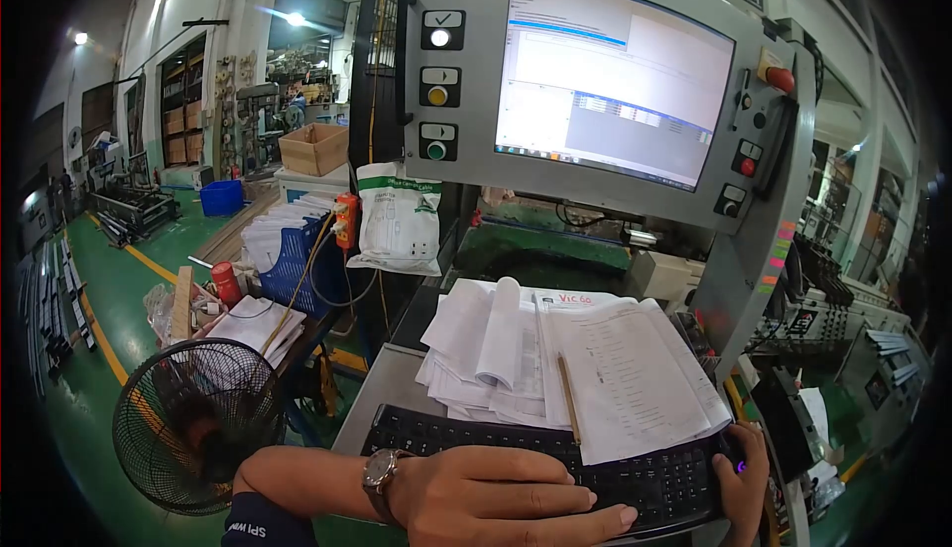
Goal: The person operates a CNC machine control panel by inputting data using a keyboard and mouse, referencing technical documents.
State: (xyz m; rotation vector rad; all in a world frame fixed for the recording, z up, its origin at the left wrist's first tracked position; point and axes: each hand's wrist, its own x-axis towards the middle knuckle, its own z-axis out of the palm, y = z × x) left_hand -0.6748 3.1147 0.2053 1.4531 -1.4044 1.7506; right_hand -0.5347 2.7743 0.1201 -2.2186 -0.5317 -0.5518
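Note:
My left hand [501, 495], with a watch [379, 472] on its wrist, lies stretched over the black keyboard [451, 430], fingers extended and holding nothing. At the keyboard's right end, my right hand [750, 478] is curled round a dark computer mouse [729, 460] with a small purple light; most of the mouse is hidden. Printed sheets [630, 373] rest partly on the keyboard, a pencil [569, 398] lying across their left side. More papers [476, 349] with a curled page sit left of them. Above stands a lit monitor [605, 71] in a grey control panel.
A black fan [198, 428] stands at lower left. Behind it are a blue crate [297, 264] of papers, a red-lidded container [226, 284] and a hanging white packet [399, 218]. A red emergency knob [779, 79] projects from the panel's right side.

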